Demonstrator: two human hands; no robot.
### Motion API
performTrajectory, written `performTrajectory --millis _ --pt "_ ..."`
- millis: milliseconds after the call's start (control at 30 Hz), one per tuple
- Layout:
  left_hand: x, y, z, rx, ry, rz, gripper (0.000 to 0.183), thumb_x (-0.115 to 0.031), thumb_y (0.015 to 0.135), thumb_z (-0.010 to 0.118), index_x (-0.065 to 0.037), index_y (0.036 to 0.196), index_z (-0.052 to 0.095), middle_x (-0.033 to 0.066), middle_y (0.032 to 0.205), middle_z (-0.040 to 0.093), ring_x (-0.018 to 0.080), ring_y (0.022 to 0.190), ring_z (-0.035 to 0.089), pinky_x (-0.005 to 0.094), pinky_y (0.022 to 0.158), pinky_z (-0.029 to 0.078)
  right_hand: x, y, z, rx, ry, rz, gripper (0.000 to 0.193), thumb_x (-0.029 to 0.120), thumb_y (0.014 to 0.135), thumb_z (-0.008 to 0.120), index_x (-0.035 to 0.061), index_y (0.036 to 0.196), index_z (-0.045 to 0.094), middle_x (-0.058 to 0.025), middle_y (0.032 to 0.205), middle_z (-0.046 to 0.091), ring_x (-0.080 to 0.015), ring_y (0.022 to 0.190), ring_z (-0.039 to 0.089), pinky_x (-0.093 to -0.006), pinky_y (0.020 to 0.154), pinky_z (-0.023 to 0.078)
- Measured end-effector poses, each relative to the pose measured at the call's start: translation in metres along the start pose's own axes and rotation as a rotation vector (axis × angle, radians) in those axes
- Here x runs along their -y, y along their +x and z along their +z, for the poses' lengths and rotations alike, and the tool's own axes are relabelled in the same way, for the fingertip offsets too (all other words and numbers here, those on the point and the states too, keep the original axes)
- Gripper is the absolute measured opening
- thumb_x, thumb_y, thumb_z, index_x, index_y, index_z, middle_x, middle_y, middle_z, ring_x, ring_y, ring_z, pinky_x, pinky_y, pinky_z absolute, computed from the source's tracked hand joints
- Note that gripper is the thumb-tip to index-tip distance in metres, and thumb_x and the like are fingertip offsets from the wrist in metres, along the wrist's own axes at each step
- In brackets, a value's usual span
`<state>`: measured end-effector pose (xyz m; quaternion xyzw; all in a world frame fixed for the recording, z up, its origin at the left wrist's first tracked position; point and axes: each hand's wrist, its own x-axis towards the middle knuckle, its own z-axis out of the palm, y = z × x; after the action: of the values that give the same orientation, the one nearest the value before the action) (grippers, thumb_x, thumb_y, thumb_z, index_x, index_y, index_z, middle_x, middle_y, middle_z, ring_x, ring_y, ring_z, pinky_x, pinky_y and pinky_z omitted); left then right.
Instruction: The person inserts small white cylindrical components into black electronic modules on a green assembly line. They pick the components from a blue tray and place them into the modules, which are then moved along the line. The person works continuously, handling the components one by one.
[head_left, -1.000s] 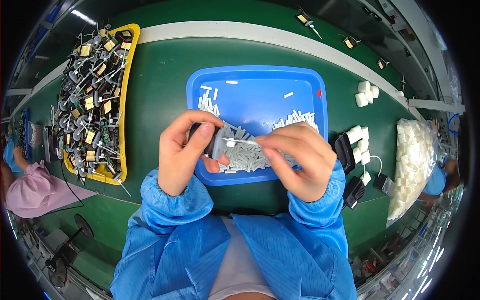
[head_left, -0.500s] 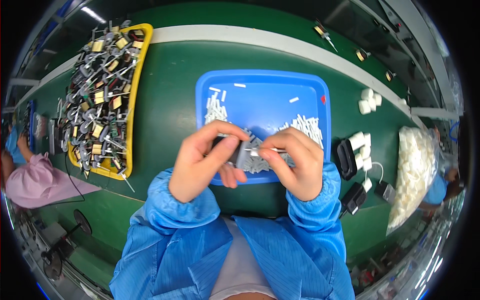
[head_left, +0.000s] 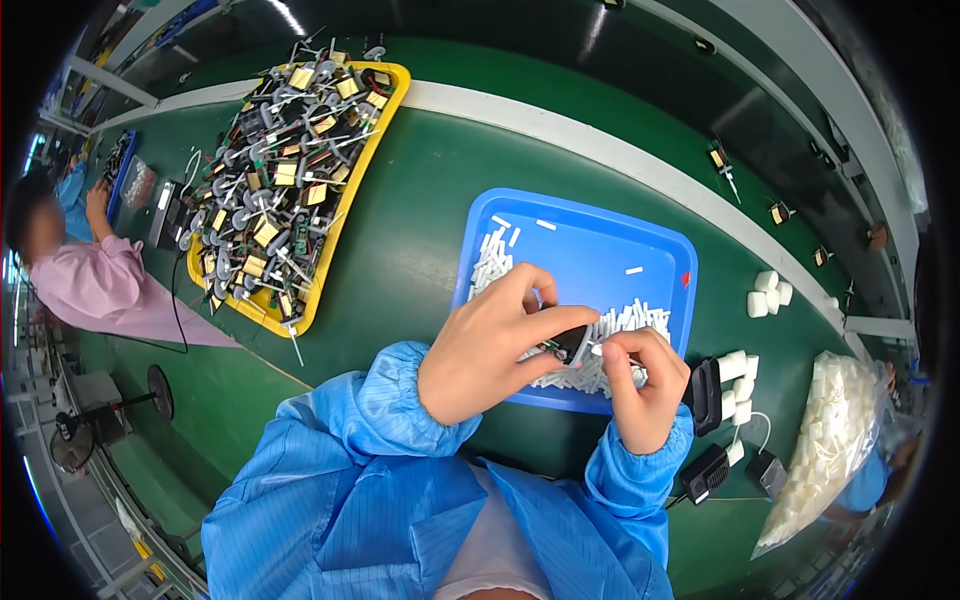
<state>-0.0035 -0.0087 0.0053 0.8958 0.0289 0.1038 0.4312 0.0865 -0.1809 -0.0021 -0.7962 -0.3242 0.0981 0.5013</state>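
My left hand (head_left: 490, 345) is closed around a small dark electronic assembly (head_left: 572, 345), partly hidden by the fingers. Close to its right side, my right hand (head_left: 647, 388) pinches a thin white piece (head_left: 598, 349), whose tip points at the assembly. Whether the two touch I cannot tell. Both hands are over the near part of a blue tray (head_left: 590, 250) with many short white tubes (head_left: 640, 318) in it. Most tubes lie in heaps at the left and near sides, and a few are scattered singly.
At the left, a yellow tray (head_left: 352, 215) is heaped with similar assemblies (head_left: 285, 175). On the right are white foam-like blocks (head_left: 738, 388), a black case (head_left: 706, 397), a black adapter (head_left: 706, 474) and a plastic bag of white pieces (head_left: 825, 430). A person in pink (head_left: 110, 275) sits far left.
The whole view has turned, so trays and hands appear farther right and lower. My left hand now covers more of the assembly from above. My right hand still pinches beside it.
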Motion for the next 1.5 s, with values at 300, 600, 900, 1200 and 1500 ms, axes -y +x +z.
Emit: performTrajectory --millis 300,600,900,1200,1500 --pt "0.000 0.018 0.012 0.117 -0.110 0.033 0.041 -0.014 0.070 0.075 -0.007 0.108 0.063 0.0098 0.087 0.063 0.0259 0.078 0.062 0.0327 0.069 0.051 -0.018 0.001 -0.006 0.023 0.121 0.103 0.009 0.005 0.081 0.065 -0.0018 0.078 0.061 -0.0098 0.069 0.059 -0.0179 0.060 0.057 -0.0270 0.056 0.043" --pt "0.011 0.054 0.005 0.143 -0.152 0.037 0.035 -0.017 0.070 0.077 -0.005 0.099 0.060 0.0108 0.087 0.064 0.0276 0.079 0.064 0.0333 0.069 0.051 -0.030 0.004 -0.003 -0.157 0.229 0.185 0.012 0.004 0.085 0.063 -0.0031 0.094 0.061 -0.0096 0.082 0.065 -0.0141 0.066 0.063 -0.0236 0.062 0.050" --pt "0.054 0.144 0.008 -0.115 0.099 0.371 0.027 -0.017 0.069 0.077 -0.007 0.090 0.065 0.0089 0.088 0.061 0.0281 0.083 0.060 0.0352 0.070 0.048 -0.046 0.013 -0.007 -0.522 0.434 0.219 0.023 0.003 0.088 0.055 -0.0024 0.110 0.055 -0.0150 0.110 0.057 -0.0160 0.087 0.059 -0.0264 0.069 0.051" --pt "0.225 0.280 -0.018 -0.077 0.575 -0.223 0.037 -0.045 0.080 0.063 -0.011 0.092 0.071 0.0141 0.085 0.068 0.0314 0.083 0.064 0.0386 0.076 0.051 -0.052 0.006 0.004 -0.257 0.197 0.283 0.011 0.001 0.088 0.054 -0.0002 0.096 0.062 -0.0102 0.102 0.059 -0.0164 0.089 0.058 -0.0242 0.067 0.049" --pt "0.242 0.259 -0.104 0.153 1.174 -0.748 0.042 -0.026 0.088 0.056 -0.020 0.130 0.053 0.0139 0.144 0.034 0.0352 0.131 0.035 0.0475 0.099 0.039 -0.056 -0.001 0.010 -0.186 0.118 0.285 0.012 0.008 0.091 0.054 -0.0004 0.096 0.062 -0.0069 0.093 0.060 -0.0130 0.078 0.058 -0.0236 0.063 0.046"
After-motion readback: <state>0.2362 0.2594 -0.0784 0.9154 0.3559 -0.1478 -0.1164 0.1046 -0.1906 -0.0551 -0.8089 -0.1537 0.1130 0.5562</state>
